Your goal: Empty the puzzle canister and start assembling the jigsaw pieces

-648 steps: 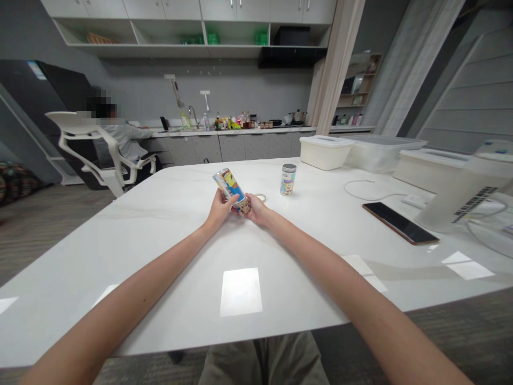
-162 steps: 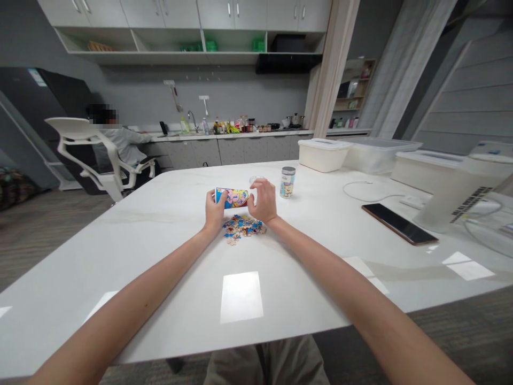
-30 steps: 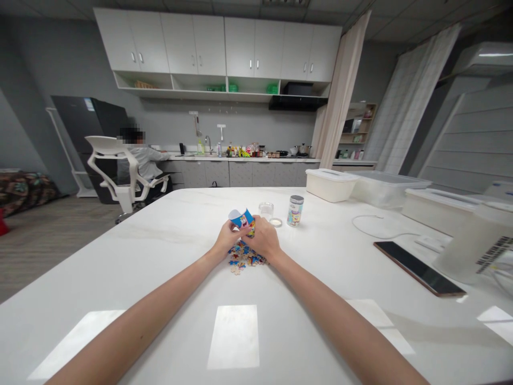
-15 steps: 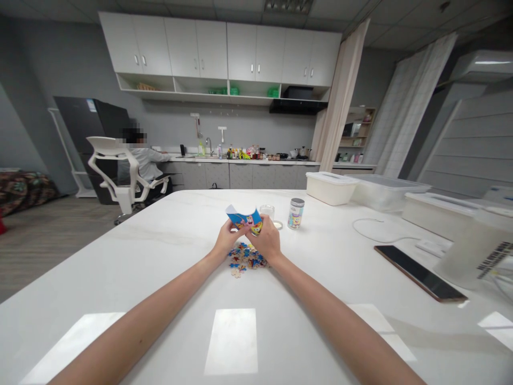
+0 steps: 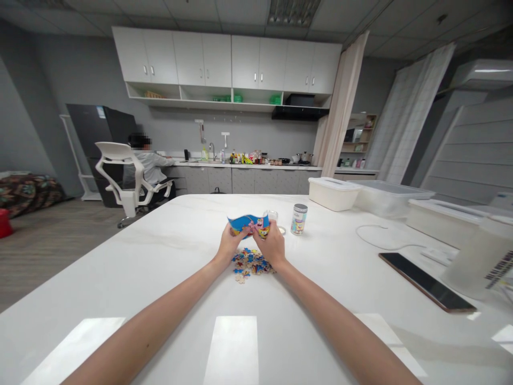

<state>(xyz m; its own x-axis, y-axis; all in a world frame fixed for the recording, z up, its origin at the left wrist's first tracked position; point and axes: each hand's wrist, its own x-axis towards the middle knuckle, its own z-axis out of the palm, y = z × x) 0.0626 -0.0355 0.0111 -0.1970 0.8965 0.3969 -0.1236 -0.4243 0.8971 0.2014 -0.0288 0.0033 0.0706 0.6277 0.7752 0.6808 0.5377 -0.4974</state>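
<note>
Both my hands hold a curved blue picture sheet (image 5: 246, 221) with colourful cartoon figures above the table. My left hand (image 5: 229, 247) pinches its left side and my right hand (image 5: 273, 245) grips its right side, the thumbs meeting near the lower middle. Just beneath them lies a pile of small jigsaw pieces (image 5: 250, 262), some blue and patterned, some showing plain wood. Behind my right hand stands a clear jar (image 5: 273, 215), partly hidden, with a round lid (image 5: 282, 230) beside it. A printed can (image 5: 298, 220) with a silver lid stands to the right.
On the right of the white table (image 5: 168, 230) are a phone (image 5: 427, 280), a white cable (image 5: 372, 240), a frosted jug (image 5: 473, 262) and lidded plastic boxes (image 5: 334, 195). Beyond the table, a person (image 5: 149, 163) sits on a white chair (image 5: 124, 176) facing a kitchen counter.
The sheet is spread wider and turned more toward me, its right side now pulled out by my right hand. The whole view has shifted slightly down and to the right.
</note>
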